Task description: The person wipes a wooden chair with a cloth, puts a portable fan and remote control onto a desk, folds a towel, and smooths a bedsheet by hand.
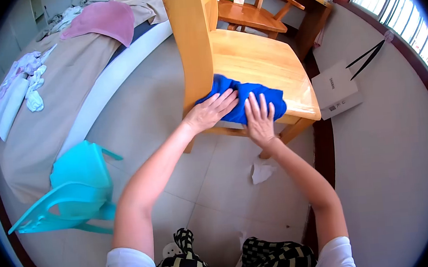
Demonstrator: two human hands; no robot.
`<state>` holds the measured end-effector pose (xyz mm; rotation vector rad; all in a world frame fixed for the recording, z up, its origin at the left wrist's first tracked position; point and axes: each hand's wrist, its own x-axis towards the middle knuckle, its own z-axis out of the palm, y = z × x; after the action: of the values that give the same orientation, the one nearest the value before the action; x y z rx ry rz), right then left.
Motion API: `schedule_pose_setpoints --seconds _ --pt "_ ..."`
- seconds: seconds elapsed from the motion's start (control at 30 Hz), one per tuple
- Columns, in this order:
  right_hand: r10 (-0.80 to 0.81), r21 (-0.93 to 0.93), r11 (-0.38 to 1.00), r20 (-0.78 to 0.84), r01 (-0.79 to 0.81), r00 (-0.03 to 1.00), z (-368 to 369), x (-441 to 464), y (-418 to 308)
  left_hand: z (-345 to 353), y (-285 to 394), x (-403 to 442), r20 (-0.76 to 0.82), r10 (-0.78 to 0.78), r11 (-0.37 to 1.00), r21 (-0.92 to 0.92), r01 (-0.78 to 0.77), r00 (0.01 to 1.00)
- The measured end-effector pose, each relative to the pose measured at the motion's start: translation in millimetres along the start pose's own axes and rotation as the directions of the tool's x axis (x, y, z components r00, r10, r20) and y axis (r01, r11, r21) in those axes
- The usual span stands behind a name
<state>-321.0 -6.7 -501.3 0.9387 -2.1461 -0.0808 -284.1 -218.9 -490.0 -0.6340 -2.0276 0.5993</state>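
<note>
A folded blue cloth (276, 101) lies along the near side edge of a light wooden chair's seat (263, 58) and drapes a little over it. My left hand (210, 112) rests on the cloth's left part, beside the chair's tall backrest (189, 39), its fingers stretched out flat. My right hand (260, 123) presses on the cloth's middle, with fingers straight and slightly spread and the wrist below the seat edge. Both palms face the cloth; neither hand visibly grips it.
A turquoise plastic chair (83, 180) stands at lower left, near a bed (52, 91) with clothes and a pink cloth (102, 22). Crumpled white paper (262, 171) lies on the floor. A white paper bag (336, 89) leans by the right wall. Another wooden chair (249, 16) stands behind.
</note>
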Motion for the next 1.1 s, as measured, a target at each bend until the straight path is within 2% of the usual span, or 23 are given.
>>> schedule_pose_setpoints --seconds 0.07,0.1,0.23,0.3,0.37,0.43,0.5,0.57,0.63,0.7,0.77,0.9,1.0,1.1 --pt "0.015 0.023 1.0 -0.01 -0.015 1.0 12 3 -19 5 0 -16 -0.004 -0.037 0.975 0.219 0.037 0.999" --pt "0.024 0.023 0.999 -0.009 -0.024 1.0 18 6 -26 11 -1 -24 -0.009 -0.037 0.972 0.233 0.038 0.999" --pt "-0.065 0.023 0.998 -0.02 0.065 0.998 16 19 -36 26 -1 -54 -0.028 -0.119 0.977 0.176 0.122 0.992" --pt "-0.132 0.119 0.984 -0.034 0.135 0.991 5 34 -42 38 3 -73 -0.052 -0.296 0.951 0.081 0.299 0.954" --pt "-0.169 0.102 0.98 -0.053 0.174 0.984 -2 49 -49 38 11 -78 -0.044 -0.361 0.931 0.04 0.363 0.931" --pt "-0.171 0.107 0.978 -0.085 0.18 0.982 -8 57 -51 37 16 -74 -0.04 -0.535 0.84 -0.132 0.526 0.844" --pt "-0.191 0.185 0.963 -0.03 0.194 0.981 -18 64 -50 34 15 -68 -0.054 -0.533 0.845 -0.073 0.529 0.844" --pt "-0.241 0.087 0.966 -0.029 0.242 0.97 -24 76 -44 28 15 -61 -0.041 -0.606 0.79 -0.141 0.596 0.794" --pt "-0.263 0.15 0.954 0.006 0.26 0.965 -42 88 -38 24 11 -53 -0.04 -0.626 0.774 -0.157 0.614 0.779" --pt "-0.295 0.11 0.949 -0.012 0.295 0.955 -47 95 -32 17 6 -46 -0.051 -0.652 0.752 -0.17 0.636 0.757" --pt "-0.29 0.139 0.95 0.068 0.279 0.955 -56 101 -31 10 0 -41 -0.021 -0.646 0.75 -0.202 0.63 0.763" --pt "-0.223 0.102 0.967 -0.1 0.233 0.97 -71 123 -25 -10 -24 -11 -0.007 -0.693 0.697 -0.266 0.666 0.721" --pt "-0.209 0.07 0.974 -0.081 0.215 0.975 -95 137 -24 -14 -42 2 -0.108 -0.649 0.755 -0.21 0.621 0.753" --pt "-0.207 0.069 0.975 -0.088 0.213 0.974 -97 139 -25 -14 -45 3 -0.121 -0.641 0.765 -0.185 0.617 0.758"
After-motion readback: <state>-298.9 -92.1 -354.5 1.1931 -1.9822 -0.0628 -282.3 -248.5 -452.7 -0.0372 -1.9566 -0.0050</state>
